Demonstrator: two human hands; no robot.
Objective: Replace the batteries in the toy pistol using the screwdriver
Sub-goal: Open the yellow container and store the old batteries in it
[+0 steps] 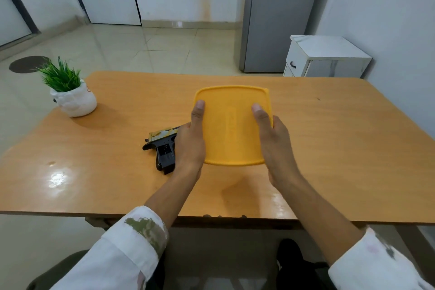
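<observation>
Left grip (190, 141) and right grip (273, 143) are both clamped on a yellow plastic lid (231, 129), one at each side edge, thumbs on top. The lid is held above the surface (329, 136). Toy pistol (164, 148) lies flat on the surface just left of the left grip, its barrel end hidden behind it. Potted plant (70, 92) stands far left.

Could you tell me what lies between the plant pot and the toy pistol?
Head view: only bare orange wooden tabletop between the white plant pot and the black toy pistol.
</observation>
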